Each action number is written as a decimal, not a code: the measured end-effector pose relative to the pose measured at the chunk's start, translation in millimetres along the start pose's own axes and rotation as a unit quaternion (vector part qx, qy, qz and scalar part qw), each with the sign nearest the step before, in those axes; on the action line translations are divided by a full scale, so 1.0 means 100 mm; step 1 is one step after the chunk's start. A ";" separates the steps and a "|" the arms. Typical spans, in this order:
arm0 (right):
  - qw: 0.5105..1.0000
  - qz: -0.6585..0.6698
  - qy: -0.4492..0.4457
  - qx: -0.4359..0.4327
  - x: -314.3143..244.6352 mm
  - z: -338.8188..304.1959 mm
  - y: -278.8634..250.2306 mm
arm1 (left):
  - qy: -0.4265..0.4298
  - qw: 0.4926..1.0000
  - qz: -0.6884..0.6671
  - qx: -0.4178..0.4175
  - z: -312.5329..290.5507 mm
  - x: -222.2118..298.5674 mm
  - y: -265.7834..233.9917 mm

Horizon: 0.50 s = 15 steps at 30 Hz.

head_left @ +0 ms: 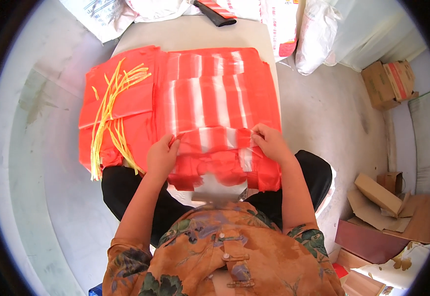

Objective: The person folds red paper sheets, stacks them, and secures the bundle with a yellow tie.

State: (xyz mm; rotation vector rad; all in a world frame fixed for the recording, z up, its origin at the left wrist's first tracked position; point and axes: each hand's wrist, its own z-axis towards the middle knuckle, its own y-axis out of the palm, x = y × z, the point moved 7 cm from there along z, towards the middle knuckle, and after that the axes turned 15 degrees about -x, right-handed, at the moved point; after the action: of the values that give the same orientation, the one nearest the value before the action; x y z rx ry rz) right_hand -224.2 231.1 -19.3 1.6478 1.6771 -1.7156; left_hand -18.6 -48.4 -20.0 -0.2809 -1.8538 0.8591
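A stack of red plastic bags with white stripes [207, 101] covers the right part of the table in front of me. Along its near part, the top bag's edge is raised in a band between my hands. My left hand [162, 157] pinches the left end of that band, fingers closed. At the right end my right hand [272, 143] grips it between thumb and fingers. To the left lies a pile of folded red bags [119, 91], with a bundle of yellow strips [107, 111] across it.
White printed sacks [101, 17] line the table's far side, beside a dark roll [217, 16]. A white sack [317, 37] stands at the far right. Cardboard boxes [390, 85] sit by the right wall, and opened cartons [380, 204] lie nearer on the floor.
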 end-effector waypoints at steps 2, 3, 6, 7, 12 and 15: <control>1.000 -0.002 0.001 0.004 -0.07 0.01 0.01 | -0.002 1.000 0.017 0.014 -0.01 0.02 -0.05; 1.000 -0.003 0.006 0.008 -0.09 0.02 0.00 | 0.000 1.000 0.017 0.017 0.00 -0.02 -0.05; 0.998 -0.046 -0.008 0.045 0.06 0.09 0.01 | -0.001 1.000 0.022 0.017 0.03 0.03 -0.07; 0.998 -0.046 -0.008 0.047 0.06 0.10 0.02 | -0.011 0.999 0.027 0.015 0.03 0.03 -0.07; 0.998 -0.009 0.030 0.045 0.11 0.16 0.08 | -0.043 0.999 -0.016 0.009 0.09 -0.18 -0.02; 0.996 -0.017 0.024 0.087 0.15 0.15 0.07 | -0.062 0.997 -0.035 0.001 0.14 -0.21 0.02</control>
State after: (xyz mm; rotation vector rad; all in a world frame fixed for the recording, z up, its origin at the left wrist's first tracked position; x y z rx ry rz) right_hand -231.5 224.6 -39.3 1.7565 1.6257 -1.9018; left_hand -21.8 -64.3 -38.8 -0.1638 -1.9652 0.8452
